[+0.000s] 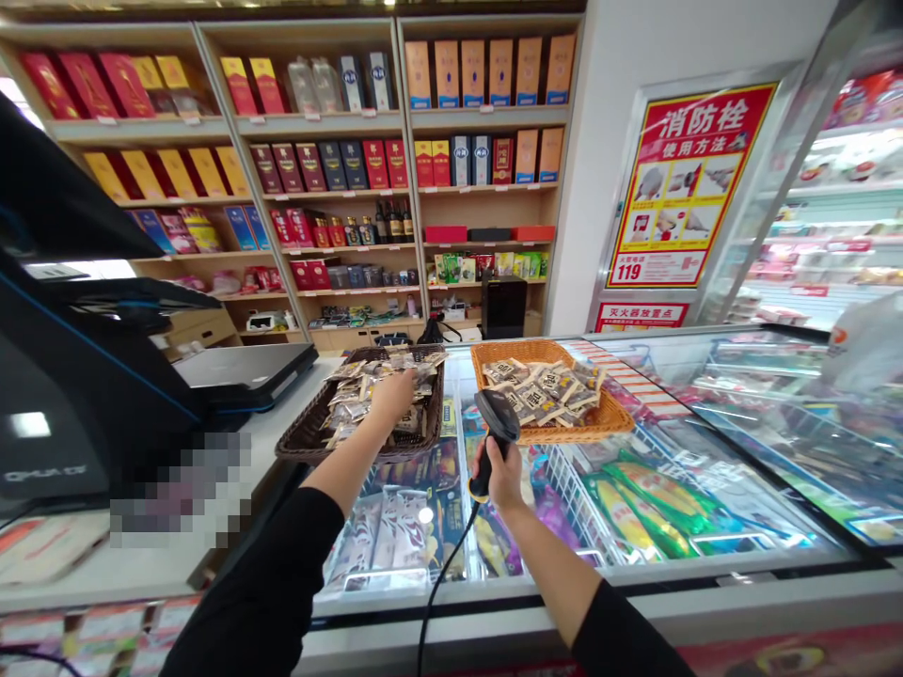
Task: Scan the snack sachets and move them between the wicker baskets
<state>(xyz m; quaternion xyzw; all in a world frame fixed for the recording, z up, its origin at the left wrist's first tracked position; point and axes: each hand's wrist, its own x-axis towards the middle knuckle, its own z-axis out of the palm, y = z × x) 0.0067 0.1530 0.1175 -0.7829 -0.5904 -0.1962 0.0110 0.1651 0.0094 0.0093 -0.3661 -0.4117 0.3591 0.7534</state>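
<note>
My right hand (505, 472) is wrapped round the grip of a black barcode scanner (497, 418), held upright with its head at the top. A black cable (446, 570) hangs from its base. My left hand (392, 397) reaches over a dark brown woven basket (300, 442) filled with small snack packets (347, 400). Its fingers look drawn together among the packets; what they hold is hidden. Just behind the scanner sits an orange-tan basket (610, 420) with more small packets (543, 390) in it.
Both baskets rest on a glass-topped chest freezer (451, 602) with bagged goods inside. At left stand a black checkout machine (91, 376) and a flat weighing scale (244, 367) on a counter (162, 569). Shelves (317, 122) of boxed goods line the back, beside a red fire-hydrant sign (695, 179).
</note>
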